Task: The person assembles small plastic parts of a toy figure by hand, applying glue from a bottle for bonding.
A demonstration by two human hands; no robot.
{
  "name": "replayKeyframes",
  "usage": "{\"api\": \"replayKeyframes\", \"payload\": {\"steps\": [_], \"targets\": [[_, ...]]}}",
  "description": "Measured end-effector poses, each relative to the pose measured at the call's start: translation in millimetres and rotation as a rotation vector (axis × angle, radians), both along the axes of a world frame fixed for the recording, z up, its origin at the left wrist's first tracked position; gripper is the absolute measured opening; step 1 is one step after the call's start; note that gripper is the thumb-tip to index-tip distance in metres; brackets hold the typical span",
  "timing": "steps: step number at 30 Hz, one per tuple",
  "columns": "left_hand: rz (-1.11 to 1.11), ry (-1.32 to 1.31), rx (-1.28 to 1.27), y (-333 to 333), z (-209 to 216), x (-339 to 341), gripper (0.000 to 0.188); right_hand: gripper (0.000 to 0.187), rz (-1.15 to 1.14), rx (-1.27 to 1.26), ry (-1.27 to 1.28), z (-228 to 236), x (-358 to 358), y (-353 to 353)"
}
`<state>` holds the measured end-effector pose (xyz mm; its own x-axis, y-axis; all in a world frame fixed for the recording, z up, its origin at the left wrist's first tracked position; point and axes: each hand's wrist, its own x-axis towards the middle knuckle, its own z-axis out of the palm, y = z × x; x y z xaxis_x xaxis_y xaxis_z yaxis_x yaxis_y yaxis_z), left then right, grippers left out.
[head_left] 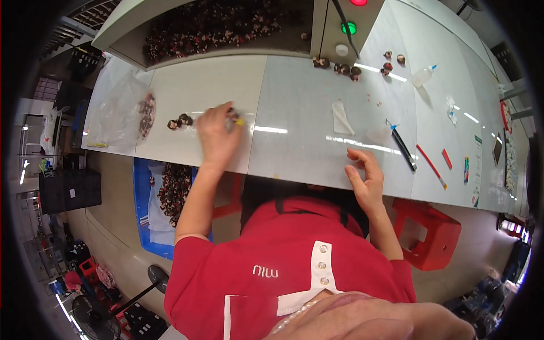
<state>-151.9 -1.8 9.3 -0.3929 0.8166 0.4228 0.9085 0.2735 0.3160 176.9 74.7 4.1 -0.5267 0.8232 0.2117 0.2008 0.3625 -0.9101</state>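
Note:
My left hand (218,135) is over the pale table left of my body, its fingers closed around a small dark-brown and pinkish piece (232,115) with a yellow spot. Motion smears that piece, so its kind is unclear. Just left of this hand, two or so similar brown pieces (180,121) lie on the table. My right hand (367,177) hovers at the table's near edge, fingers loosely bent and apart, with nothing in them. Beyond it lie a white strip of paper or cloth (341,119) and a black pen-like tool (403,148) with a blue tip.
Ahead stands a machine housing (226,56) with many brown-and-pink pieces inside. More pieces (344,69) sit by it, near a dropper bottle (424,75). A red brush (432,166) lies right, a plastic bag (116,110) left. Below are a blue bin (141,229) and red stool (433,232).

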Motion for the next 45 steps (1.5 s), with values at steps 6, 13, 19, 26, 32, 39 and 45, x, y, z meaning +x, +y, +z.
{"api": "replayKeyframes", "payload": {"steps": [6,13,19,26,32,39,45], "targets": [[-0.089,0.194,0.252,58.5,2.9,-53.1,0.04,0.022,-0.095,0.094,-0.006,-4.6,-3.9,6.9],[-0.116,0.192,0.221,254.7,-0.4,-93.4,0.044,0.013,-0.118,0.099,0.002,-8.6,-13.1,11.4],[-0.016,0.322,-0.217,294.5,-13.5,-97.8,0.048,0.01,-0.132,0.109,-0.038,-8.0,-11.8,2.7],[-0.389,-0.53,0.121,184.9,26.3,-17.8,0.036,0.01,-0.196,0.126,-0.054,-11.8,-4.8,-5.6],[-0.671,-1.467,0.074,47.9,30.1,83.8,0.034,0.033,-0.115,-0.043,0.229,0.6,-30.2,-7.3],[-0.714,-1.62,0.069,-7.3,24.6,132.5,0.031,0.04,-0.021,0.004,0.275,22.3,-32.8,-37.5],[-0.642,-1.761,-0.13,-12.3,23.7,138.0,0.032,0.035,0.005,-0.195,0.362,13.6,-12.1,-53.5]]}}
